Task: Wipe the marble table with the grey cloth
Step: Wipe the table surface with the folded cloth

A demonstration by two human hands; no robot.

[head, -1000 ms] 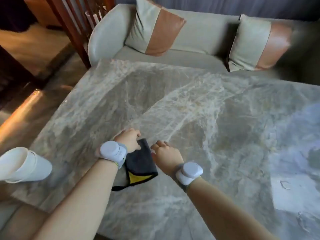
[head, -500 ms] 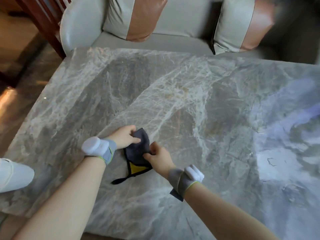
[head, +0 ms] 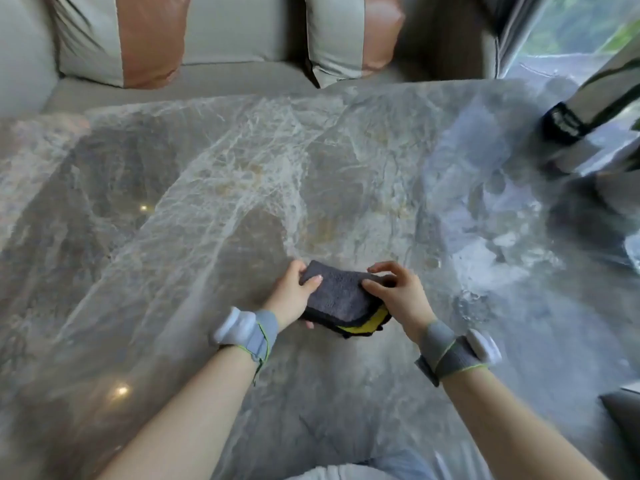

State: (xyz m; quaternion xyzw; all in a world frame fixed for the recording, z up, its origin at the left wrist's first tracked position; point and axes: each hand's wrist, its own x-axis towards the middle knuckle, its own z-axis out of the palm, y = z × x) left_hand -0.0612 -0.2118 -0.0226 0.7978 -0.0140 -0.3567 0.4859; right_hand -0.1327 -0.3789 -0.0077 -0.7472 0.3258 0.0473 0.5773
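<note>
A folded grey cloth (head: 341,296) with a yellow underside showing at its near edge is held between both hands, just above the marble table (head: 207,209). My left hand (head: 292,295) grips the cloth's left end, thumb on top. At the right end, my right hand (head: 398,293) pinches the cloth with thumb and fingers. Both wrists carry white sensor bands. The table is grey-brown marble with pale veins and fills most of the view.
A beige sofa (head: 225,81) with two beige-and-tan cushions (head: 124,39) runs along the table's far edge. A dark strap and a pale object (head: 568,119) lie at the far right. A window (head: 581,26) is at the upper right.
The view has swung right and the white cup has left it. The cloth, earlier half spread on the table, is now folded thick and held up by both hands.
</note>
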